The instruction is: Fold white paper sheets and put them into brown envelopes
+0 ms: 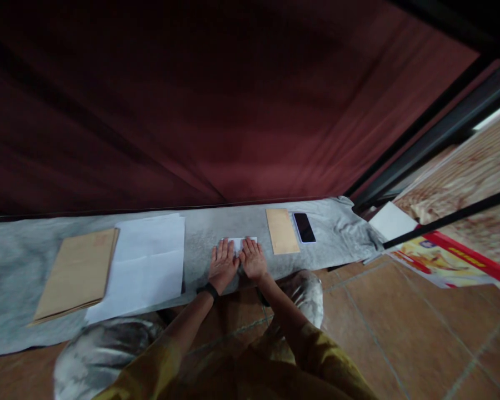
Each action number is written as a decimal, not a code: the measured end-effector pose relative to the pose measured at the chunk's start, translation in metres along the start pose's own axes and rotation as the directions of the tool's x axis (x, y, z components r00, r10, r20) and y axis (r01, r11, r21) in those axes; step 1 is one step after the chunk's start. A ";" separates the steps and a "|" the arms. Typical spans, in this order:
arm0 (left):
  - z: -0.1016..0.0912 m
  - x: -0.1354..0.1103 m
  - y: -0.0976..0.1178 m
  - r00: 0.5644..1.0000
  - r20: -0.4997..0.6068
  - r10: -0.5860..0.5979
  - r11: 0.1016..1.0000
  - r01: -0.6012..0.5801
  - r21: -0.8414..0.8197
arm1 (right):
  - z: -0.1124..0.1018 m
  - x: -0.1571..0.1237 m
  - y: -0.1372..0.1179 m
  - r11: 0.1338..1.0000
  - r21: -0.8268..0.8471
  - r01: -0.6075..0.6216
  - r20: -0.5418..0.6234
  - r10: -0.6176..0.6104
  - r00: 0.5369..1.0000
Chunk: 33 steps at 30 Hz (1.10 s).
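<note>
A small piece of white paper (236, 243), seemingly folded, lies on the grey cloth in front of me. My left hand (223, 265) rests flat on its left part, fingers stretched forward; a dark band circles that wrist. On the paper's right part lies my right hand (253, 260), also flat with its fingers out. The hands are close together, and they hide much of the paper. Just right of my right hand is a single brown envelope (282, 231).
A phone (304, 228) with a dark screen lies beyond the envelope. To the left are white sheets (150, 261), partly under a stack of brown envelopes (77, 272). Grey cloth (206, 222) covers the narrow surface. A red curtain (233, 139) hangs behind; a printed box (450, 258) is at right.
</note>
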<state>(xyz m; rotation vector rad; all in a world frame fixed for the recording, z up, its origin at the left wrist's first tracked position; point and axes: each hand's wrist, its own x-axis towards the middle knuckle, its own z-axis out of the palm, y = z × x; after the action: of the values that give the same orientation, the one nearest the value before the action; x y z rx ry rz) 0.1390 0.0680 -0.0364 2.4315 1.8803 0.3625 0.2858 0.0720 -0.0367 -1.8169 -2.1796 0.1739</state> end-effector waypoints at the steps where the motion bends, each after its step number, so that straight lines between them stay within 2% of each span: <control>1: 0.000 0.000 0.000 1.000 -0.004 0.002 1.000 -0.002 0.001 | 0.001 0.000 0.002 1.000 -0.006 -0.007 -0.004 0.007 1.000; 10: -0.002 0.000 0.001 1.000 -0.016 0.008 0.999 -0.009 -0.032 | 0.005 -0.008 0.023 0.999 -0.034 -0.026 -0.106 0.022 0.994; 18: 0.006 0.000 -0.001 0.999 -0.037 0.000 0.999 -0.001 -0.038 | 0.002 -0.034 0.027 0.996 -0.079 -0.032 -0.138 0.020 0.990; 27: 0.005 0.000 -0.001 0.999 -0.033 0.001 1.000 -0.001 -0.018 | -0.003 -0.066 0.031 0.994 -0.109 0.007 -0.155 -0.024 0.988; 33: 0.002 0.000 0.000 0.999 -0.037 0.011 0.999 -0.012 -0.038 | -0.009 -0.089 0.029 0.997 -0.071 0.018 -0.104 -0.025 0.994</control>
<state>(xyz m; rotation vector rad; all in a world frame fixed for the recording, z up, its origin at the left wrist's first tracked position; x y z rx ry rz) 0.1398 0.0683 -0.0387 2.4288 1.8564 0.4426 0.3301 -0.0104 -0.0498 -1.7962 -2.1565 -0.0028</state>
